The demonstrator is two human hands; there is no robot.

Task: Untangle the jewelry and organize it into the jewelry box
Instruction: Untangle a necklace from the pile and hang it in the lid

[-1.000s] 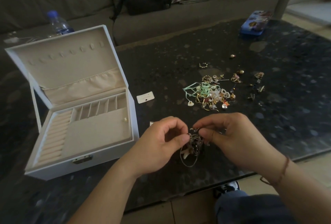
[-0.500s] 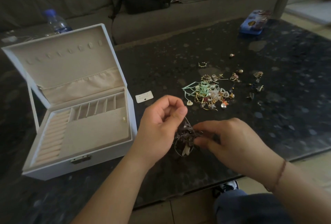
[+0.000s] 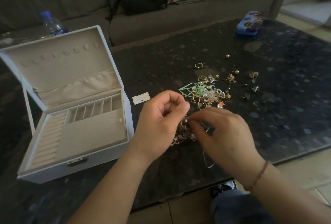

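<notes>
A dark tangle of jewelry (image 3: 184, 130) hangs between the person's two hands above the near part of the table (image 3: 286, 116), its long axis running roughly up and down, with the top at the fingertips and the bulk drooping toward the table edge. The left hand (image 3: 161, 121) has its fingers curled, thumb and forefinger pinching the top of the tangle, so the clump lies just right of and below that grip. The right hand (image 3: 222, 134) comes in from the right with its fingers curled, the fingertips pinching the same clump at its upper right side; a thin wire loop (image 3: 208, 161) trails down from under this hand toward the table edge. The tangle looks brownish and silver, a knot of chain with small charms and a bead; finer detail is too blurred to tell. Beyond the hands, a pile of loose jewelry (image 3: 206, 95) lies on the table, gold hooks, pearls and a pale green ribbon mixed together, with single pieces scattered to its right. The white jewelry box (image 3: 75, 120) stands open at the left, lid upright, beige ring rolls and small compartments showing. A small white card (image 3: 141, 98) lies between the box and the pile.
</notes>
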